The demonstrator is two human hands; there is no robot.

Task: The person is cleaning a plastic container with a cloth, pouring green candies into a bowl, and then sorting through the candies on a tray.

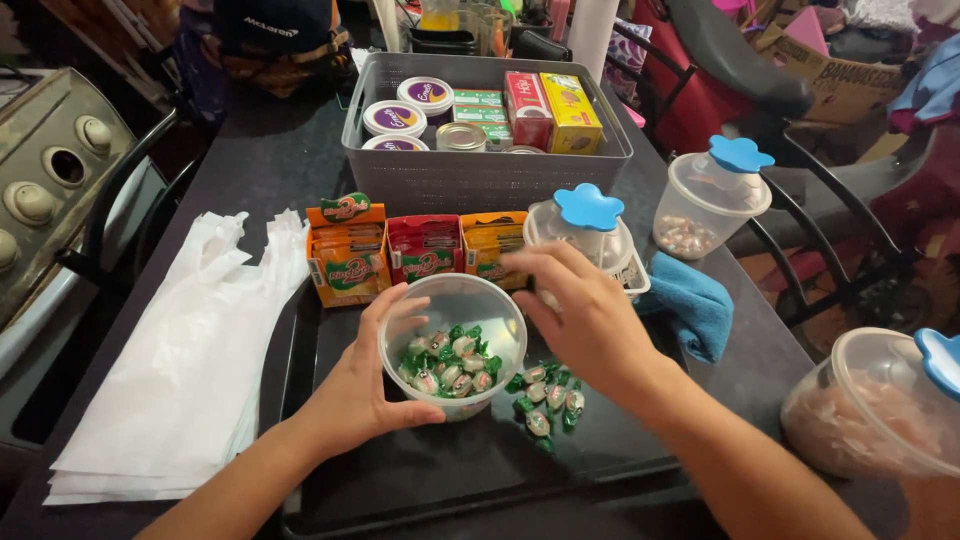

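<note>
My left hand [358, 380] grips the side of a clear plastic tub [455, 300] that stands on a black tray [400, 480]. Inside the tub lie several green-and-white wrapped candies [450, 360]. My right hand [580, 310] hovers over the tub's right rim with fingers spread and nothing in it. Just below that hand, a small pile of the same candies [545, 395] lies loose on the tray.
A stack of white plastic bags [190, 370] lies at the left. Behind the tub stand orange and red sachet boxes [420, 250], a blue-lidded jar [590, 225], a blue cloth [690, 305] and a grey basket [480, 175] of tins. More lidded jars [705, 205] stand at the right.
</note>
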